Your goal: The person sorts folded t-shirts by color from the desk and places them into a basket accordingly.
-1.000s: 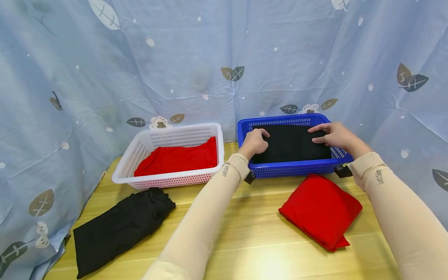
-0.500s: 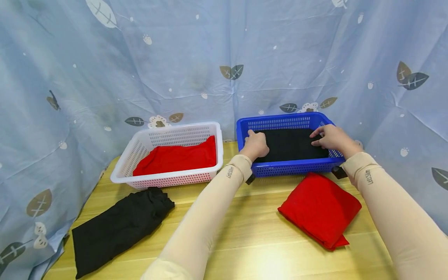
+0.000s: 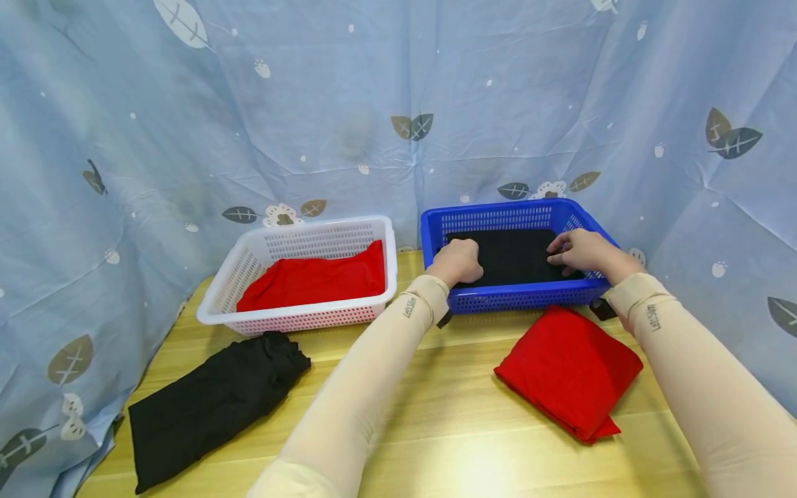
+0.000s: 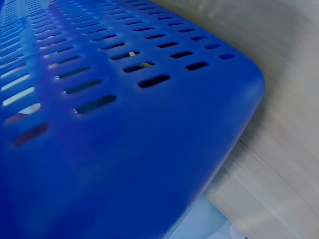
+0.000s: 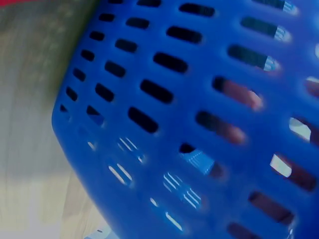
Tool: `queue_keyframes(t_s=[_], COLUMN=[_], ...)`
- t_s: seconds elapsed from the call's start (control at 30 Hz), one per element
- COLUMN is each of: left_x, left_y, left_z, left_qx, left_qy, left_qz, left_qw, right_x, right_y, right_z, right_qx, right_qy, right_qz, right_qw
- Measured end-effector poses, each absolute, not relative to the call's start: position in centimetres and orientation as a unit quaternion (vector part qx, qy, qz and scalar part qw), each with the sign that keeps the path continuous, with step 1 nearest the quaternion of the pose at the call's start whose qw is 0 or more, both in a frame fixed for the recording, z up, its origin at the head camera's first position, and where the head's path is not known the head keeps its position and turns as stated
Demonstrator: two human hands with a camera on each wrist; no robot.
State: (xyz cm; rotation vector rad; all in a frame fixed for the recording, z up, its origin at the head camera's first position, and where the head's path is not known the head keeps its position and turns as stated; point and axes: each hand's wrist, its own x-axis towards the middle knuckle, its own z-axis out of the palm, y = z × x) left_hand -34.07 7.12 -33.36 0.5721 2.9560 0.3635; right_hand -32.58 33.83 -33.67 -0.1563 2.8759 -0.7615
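A folded black cloth (image 3: 513, 256) lies flat in the blue basket (image 3: 492, 297). My left hand (image 3: 457, 263) reaches over the front left rim onto the cloth's left end; its fingers point down and their tips are hidden. At the cloth's right end is my right hand (image 3: 582, 250), thumb and forefinger apart, fingertips at the fabric. The left wrist view is filled by the basket's slotted outer wall (image 4: 124, 139). In the right wrist view, parts of a hand show through the slots of the basket wall (image 5: 124, 94).
Left of the blue basket stands a white basket (image 3: 305, 315) with a red cloth (image 3: 317, 280) inside. Another black cloth (image 3: 212, 408) lies at the table's left. A folded red cloth (image 3: 573, 373) lies before the blue basket. A blue curtain (image 3: 349, 90) hangs behind.
The black cloth has sunk lower into the blue basket. My left hand has moved down with its fingers further in; my right hand has shifted slightly left and down.
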Motion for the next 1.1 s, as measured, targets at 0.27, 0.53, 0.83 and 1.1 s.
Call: queue_keyframes(t_s=[0.27, 0.53, 0.83, 1.1], left_x=[-33.6, -33.4, -33.2, -32.3], left_y=[6.6, 5.9, 4.5, 3.2], left_z=[-33.1, -32.8, -31.7, -30.7], left_qx=[0.223, 0.241, 0.277, 0.285], left_qy=[0.965, 0.955, 0.935, 0.922], left_qz=[0.123, 0.159, 0.215, 0.256], left_qw=[0.07, 0.064, 0.056, 0.054], right_x=[-32.2, -31.5, -31.0, -30.4], right_y=[33.5, 33.6, 33.3, 32.3], right_z=[-33.7, -33.1, -31.9, -30.9], right_qx=[-0.059, -0.085, -0.103, -0.12], right_qy=[0.962, 0.96, 0.958, 0.956], right_qz=[-0.244, -0.245, -0.252, -0.258], right_qw=[0.104, 0.107, 0.09, 0.074])
